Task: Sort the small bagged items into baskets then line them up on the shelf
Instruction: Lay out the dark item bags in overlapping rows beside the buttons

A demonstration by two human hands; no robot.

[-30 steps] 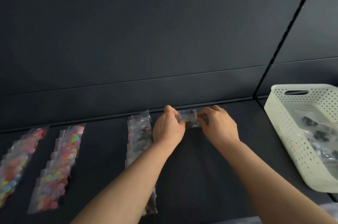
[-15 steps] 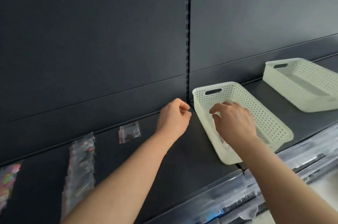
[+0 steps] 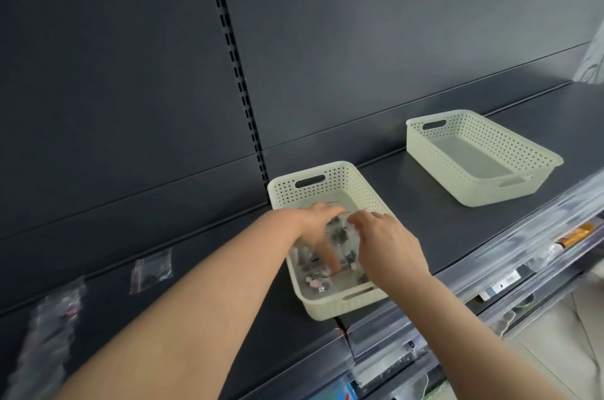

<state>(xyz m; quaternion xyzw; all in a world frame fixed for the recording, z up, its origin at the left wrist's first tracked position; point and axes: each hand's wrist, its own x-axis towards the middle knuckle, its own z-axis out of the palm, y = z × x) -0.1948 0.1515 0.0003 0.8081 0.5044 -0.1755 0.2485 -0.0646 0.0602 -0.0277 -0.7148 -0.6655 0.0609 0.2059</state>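
Observation:
A cream perforated basket [image 3: 343, 305] stands on the dark shelf near its front edge and holds several small clear bags [image 3: 341, 234] of dark pieces. Both my hands are inside it. My left hand [image 3: 312, 224] reaches in from the left, its fingers showing blurred behind a clear bag with a red zip line. My right hand [image 3: 384, 244] comes in from the right and pinches the same bag's edge with curled fingers. One small bag [image 3: 151, 272] lies alone at the back of the shelf, left of the basket. A blurred row of bags [image 3: 49, 334] lies further left.
A second cream basket [image 3: 523, 183] with nothing visible in it sits further right on the shelf [image 3: 425, 226]. A slotted upright [image 3: 240, 89] divides the dark back panels. Clear plastic price strips [image 3: 490, 272] line the shelf's front edge, with goods on lower shelves below.
My view swung right from the laid-out rows to the baskets. Both hands left the bag set down at the back of the shelf. The right hand entered the near basket first, then the left.

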